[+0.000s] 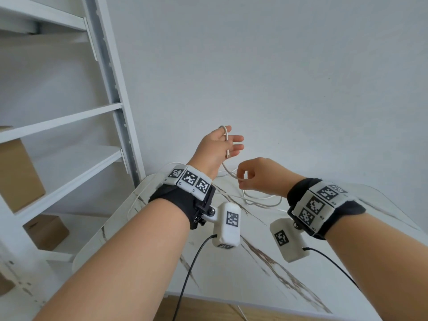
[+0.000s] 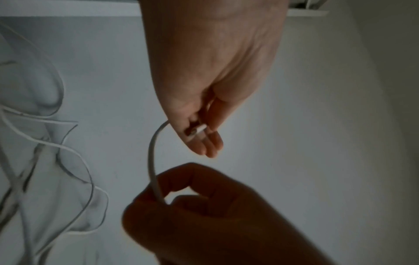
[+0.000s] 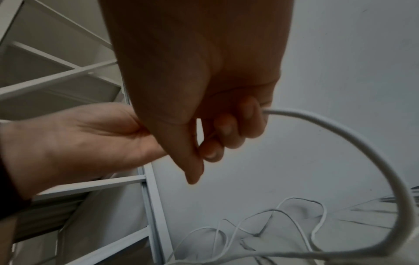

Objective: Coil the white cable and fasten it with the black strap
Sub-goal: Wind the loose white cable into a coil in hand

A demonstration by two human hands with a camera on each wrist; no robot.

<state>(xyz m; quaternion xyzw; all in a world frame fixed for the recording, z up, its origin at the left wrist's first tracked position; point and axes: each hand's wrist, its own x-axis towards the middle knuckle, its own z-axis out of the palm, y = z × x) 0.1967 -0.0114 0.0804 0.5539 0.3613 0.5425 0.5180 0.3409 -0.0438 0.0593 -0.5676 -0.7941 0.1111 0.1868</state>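
Note:
The white cable (image 1: 261,201) lies in loose tangled loops on the table and rises to both hands. My left hand (image 1: 220,144) is raised with its fingers stretched out. The cable loops over the top of that hand, and the plug end (image 2: 199,129) lies against the fingers with the thumb pressed on it. Just below and to the right, my right hand (image 1: 254,178) is curled and pinches the cable (image 2: 152,152) a short length from the left hand. From the right hand (image 3: 215,125) the cable (image 3: 362,134) sweeps down in a wide arc. No black strap shows in any view.
The table (image 1: 278,262) has a white top with brown veins and a rounded far edge against a plain wall. A white shelf unit (image 1: 69,117) stands at the left, holding cardboard boxes (image 1: 18,172). Black leads hang from the wrist cameras.

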